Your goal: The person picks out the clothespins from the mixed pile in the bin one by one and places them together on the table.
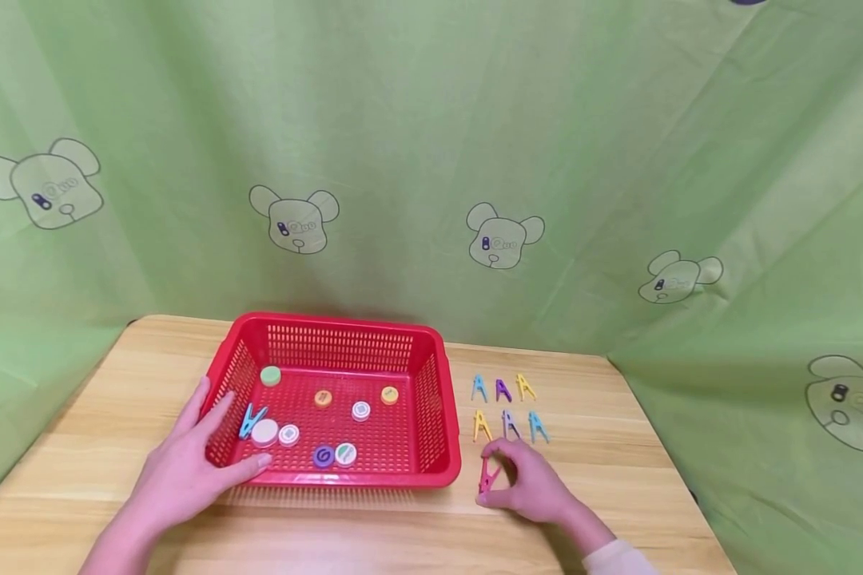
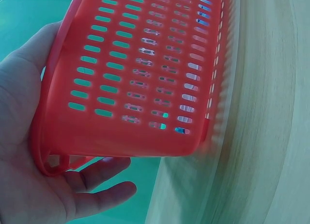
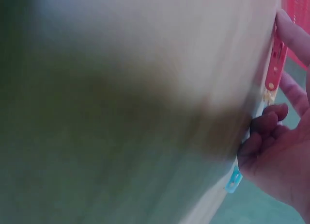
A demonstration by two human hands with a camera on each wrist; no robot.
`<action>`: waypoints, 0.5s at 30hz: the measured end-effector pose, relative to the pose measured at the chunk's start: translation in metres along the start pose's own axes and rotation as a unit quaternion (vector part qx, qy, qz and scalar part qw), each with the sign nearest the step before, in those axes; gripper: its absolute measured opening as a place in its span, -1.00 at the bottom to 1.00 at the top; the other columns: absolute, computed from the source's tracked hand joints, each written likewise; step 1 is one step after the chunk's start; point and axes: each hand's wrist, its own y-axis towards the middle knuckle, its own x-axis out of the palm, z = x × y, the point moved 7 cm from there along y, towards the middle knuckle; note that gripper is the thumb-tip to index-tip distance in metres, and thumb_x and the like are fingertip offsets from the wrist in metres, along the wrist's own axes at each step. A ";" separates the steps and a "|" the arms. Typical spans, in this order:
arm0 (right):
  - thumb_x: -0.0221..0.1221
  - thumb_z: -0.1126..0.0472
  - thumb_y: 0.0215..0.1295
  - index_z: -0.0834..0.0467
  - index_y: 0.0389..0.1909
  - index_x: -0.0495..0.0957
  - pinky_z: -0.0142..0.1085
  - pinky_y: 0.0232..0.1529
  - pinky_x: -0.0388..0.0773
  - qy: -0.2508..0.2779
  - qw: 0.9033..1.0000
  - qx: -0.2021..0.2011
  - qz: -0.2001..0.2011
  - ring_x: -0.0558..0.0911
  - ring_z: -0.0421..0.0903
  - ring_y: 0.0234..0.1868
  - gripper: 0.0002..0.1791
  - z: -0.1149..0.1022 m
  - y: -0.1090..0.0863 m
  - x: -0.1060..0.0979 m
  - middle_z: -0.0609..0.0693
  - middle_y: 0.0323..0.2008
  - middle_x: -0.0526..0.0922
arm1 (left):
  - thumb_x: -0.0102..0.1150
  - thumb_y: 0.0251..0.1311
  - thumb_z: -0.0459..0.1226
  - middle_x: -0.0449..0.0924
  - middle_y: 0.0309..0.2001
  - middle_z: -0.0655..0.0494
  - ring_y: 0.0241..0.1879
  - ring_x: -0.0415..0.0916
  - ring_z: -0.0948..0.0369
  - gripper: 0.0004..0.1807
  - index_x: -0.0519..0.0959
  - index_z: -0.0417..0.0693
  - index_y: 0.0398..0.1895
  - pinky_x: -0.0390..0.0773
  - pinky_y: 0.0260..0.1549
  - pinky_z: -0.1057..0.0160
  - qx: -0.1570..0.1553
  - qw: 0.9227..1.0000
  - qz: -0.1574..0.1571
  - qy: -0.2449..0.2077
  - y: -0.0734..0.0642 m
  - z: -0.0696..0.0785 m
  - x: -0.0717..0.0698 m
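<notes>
My left hand (image 1: pixel 180 467) rests spread at the front left corner of a red plastic basket (image 1: pixel 345 479). Its thumb lies over the front rim and its other fingers reach along the left rim; the left wrist view shows the palm against the basket wall (image 2: pixel 121 141). To the right of the basket, my right hand (image 1: pixel 528 483) holds a pink clothespin (image 1: pixel 487 479) at the tabletop between thumb and index finger. The right wrist view shows this clothespin (image 3: pixel 276 64) edge-on, with the other fingers curled toward the palm.
Two rows of clothespins, including a yellow one (image 1: pixel 482 426) and a blue one (image 1: pixel 538 427), lie beyond my right hand. Inside the basket are a blue clothespin (image 1: pixel 250 421) and several round discs, one green (image 1: pixel 270 375). A green curtain (image 1: pixel 403 160) surrounds the wooden table (image 1: pixel 374 543).
</notes>
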 end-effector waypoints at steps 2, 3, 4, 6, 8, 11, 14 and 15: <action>0.58 -0.17 -0.17 0.01 -0.05 0.57 -0.02 0.04 0.44 -0.009 1.000 0.010 0.013 0.49 -0.14 -0.12 -0.33 -0.001 -0.003 -0.001 -0.15 -0.19 0.56 | 0.37 -0.07 0.36 -0.33 0.59 -0.15 0.32 0.14 -0.42 0.25 0.15 -0.22 0.54 0.38 -0.05 -0.47 0.001 1.000 -0.002 -0.003 0.000 0.001 0.001; 0.58 -0.19 -0.18 0.00 -0.05 0.58 -0.04 0.01 0.46 -0.014 1.000 0.012 0.019 0.49 -0.15 -0.13 -0.33 -0.002 -0.004 -0.002 -0.15 -0.20 0.56 | 0.37 -0.07 0.36 -0.33 0.59 -0.15 0.32 0.14 -0.42 0.25 0.15 -0.21 0.54 0.38 -0.06 -0.47 0.001 1.000 -0.003 -0.004 0.000 0.001 0.002; 0.57 -0.21 -0.17 -0.01 -0.04 0.58 -0.05 0.00 0.46 -0.019 1.000 0.012 0.022 0.49 -0.15 -0.13 -0.32 -0.003 -0.004 -0.003 -0.15 -0.19 0.56 | 0.37 -0.07 0.36 -0.34 0.60 -0.14 0.31 0.15 -0.43 0.25 0.15 -0.21 0.54 0.38 -0.06 -0.47 0.000 1.000 -0.005 -0.005 0.000 0.001 0.002; 0.55 -0.24 -0.17 -0.01 0.00 0.58 -0.02 0.02 0.47 -0.024 0.999 0.003 0.021 0.50 -0.14 -0.09 -0.29 -0.005 -0.005 -0.004 -0.15 -0.16 0.57 | 0.38 -0.07 0.35 -0.34 0.60 -0.14 0.31 0.15 -0.43 0.25 0.15 -0.21 0.54 0.39 -0.06 -0.47 -0.001 1.000 -0.006 -0.007 0.000 0.001 0.003; 0.55 -0.24 -0.16 0.01 0.07 0.58 0.05 0.13 0.43 -0.020 1.000 -0.013 0.010 0.51 -0.12 0.02 -0.25 -0.005 -0.004 -0.005 -0.15 -0.05 0.58 | 0.39 -0.07 0.35 -0.34 0.60 -0.14 0.30 0.16 -0.44 0.25 0.15 -0.21 0.54 0.39 -0.07 -0.47 -0.001 1.000 -0.006 -0.007 -0.001 0.001 0.003; 0.54 -0.11 -0.07 0.04 0.18 0.55 0.15 0.22 0.34 0.001 0.999 -0.043 -0.018 0.49 -0.04 0.14 -0.25 -0.006 -0.004 -0.007 -0.12 0.10 0.57 | 0.39 -0.07 0.35 -0.34 0.59 -0.15 0.29 0.17 -0.45 0.25 0.15 -0.21 0.54 0.38 -0.07 -0.47 0.001 1.000 -0.005 -0.006 -0.002 0.000 0.002; 0.50 0.16 0.07 0.07 0.25 0.54 0.15 0.27 0.28 0.032 0.996 -0.063 -0.051 0.46 0.01 0.22 -0.33 -0.006 -0.003 -0.010 -0.09 0.19 0.54 | 0.39 -0.06 0.34 -0.35 0.60 -0.14 0.29 0.16 -0.44 0.24 0.15 -0.21 0.54 0.38 -0.09 -0.48 0.005 1.000 -0.003 -0.006 -0.002 0.000 0.000; 0.46 0.25 0.10 0.08 0.26 0.53 0.15 0.28 0.28 0.037 0.995 -0.068 -0.059 0.45 0.03 0.24 -0.35 -0.006 -0.002 -0.011 -0.08 0.20 0.54 | 0.39 -0.06 0.33 -0.35 0.60 -0.14 0.29 0.16 -0.44 0.24 0.14 -0.21 0.54 0.38 -0.09 -0.48 0.006 1.000 -0.004 -0.007 -0.002 0.000 0.000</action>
